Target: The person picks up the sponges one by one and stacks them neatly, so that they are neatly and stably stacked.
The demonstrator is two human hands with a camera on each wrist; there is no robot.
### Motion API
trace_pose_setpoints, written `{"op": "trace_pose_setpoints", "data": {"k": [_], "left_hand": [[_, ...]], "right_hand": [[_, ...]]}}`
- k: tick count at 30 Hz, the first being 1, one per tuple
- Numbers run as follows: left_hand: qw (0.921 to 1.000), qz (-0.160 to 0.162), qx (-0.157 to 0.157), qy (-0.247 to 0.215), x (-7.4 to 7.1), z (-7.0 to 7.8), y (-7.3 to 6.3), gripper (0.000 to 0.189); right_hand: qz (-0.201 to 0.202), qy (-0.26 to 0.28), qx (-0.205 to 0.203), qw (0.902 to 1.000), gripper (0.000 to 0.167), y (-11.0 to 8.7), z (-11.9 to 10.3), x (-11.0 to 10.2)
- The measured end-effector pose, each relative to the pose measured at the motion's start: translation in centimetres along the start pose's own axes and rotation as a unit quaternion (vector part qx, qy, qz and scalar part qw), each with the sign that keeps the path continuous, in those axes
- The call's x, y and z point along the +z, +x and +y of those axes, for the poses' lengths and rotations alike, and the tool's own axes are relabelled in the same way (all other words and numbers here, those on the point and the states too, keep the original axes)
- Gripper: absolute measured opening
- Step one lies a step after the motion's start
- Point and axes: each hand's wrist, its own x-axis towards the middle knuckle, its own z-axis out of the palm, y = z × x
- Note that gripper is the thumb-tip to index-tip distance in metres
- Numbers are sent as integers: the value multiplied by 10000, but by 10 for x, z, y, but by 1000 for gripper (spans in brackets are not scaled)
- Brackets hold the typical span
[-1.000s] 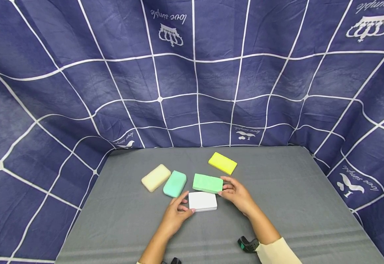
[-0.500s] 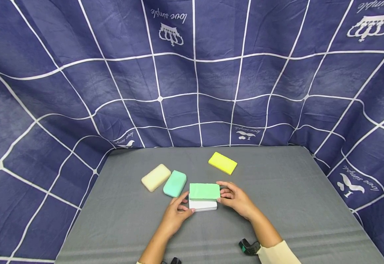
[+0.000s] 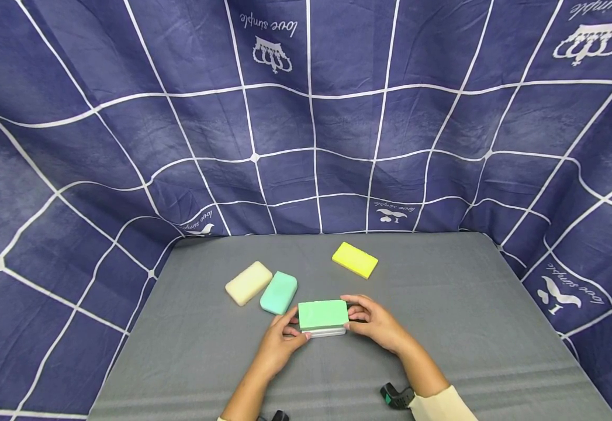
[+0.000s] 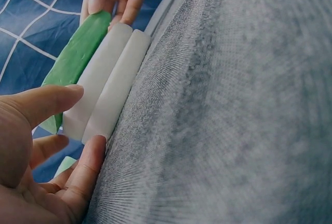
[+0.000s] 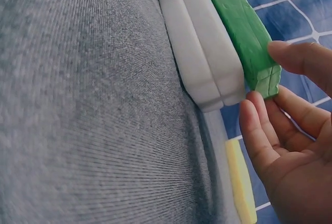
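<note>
Two white rounded blocks [image 4: 111, 89] lie stacked flat on the grey cloth, in front of me. My left hand [image 3: 279, 342] holds the stack at its left end, thumb on the near side and fingers round the end. Over the stack lies a green rectangular block [image 3: 322, 314] with creased sides, hiding most of the white tops in the head view. My right hand [image 3: 376, 324] pinches its right end, thumb on the near edge and fingers beyond. In the right wrist view, a thin gap shows between the green block [image 5: 244, 32] and the upper white one near this end.
Left of the stack, a teal sponge-like block [image 3: 279, 293] sits beside a cream one [image 3: 249, 283]. A flat yellow block [image 3: 355, 260] lies farther back. A blue curtain with white lines [image 3: 337, 123] surrounds the grey-covered table [image 3: 442, 292].
My right hand has brought the green block from behind the white stack toward me and over its top. The left hand has stayed at the stack's left end.
</note>
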Motion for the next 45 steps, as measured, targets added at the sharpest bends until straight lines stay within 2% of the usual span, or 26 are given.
{"op": "trace_pose_setpoints", "data": {"k": [11,20,26,35,40,45], "left_hand": [[10000,13,1,6,0,2,0,76],[9999,-61,-110,93,1,4,1,83],[9999,-91,-8,56,1,6,-1,85],[9998,52,155,71,-1,9,-4,68],[9998,78,128,150,-1,10,-2,66],[9999,70,100,119,-2,10,-3,67]], "right_hand": [[1,-74,-37,10000,64,0,4,2],[51,-446,-104,9989,65,-3,4,2],[136,-492,-67,9987,67,-5,3,4],[141,-133,127,9997,61,-3,10,10],[90,277,19,9996,62,-2,15,10],[77,431,-103,9990,62,-2,21,10]]}}
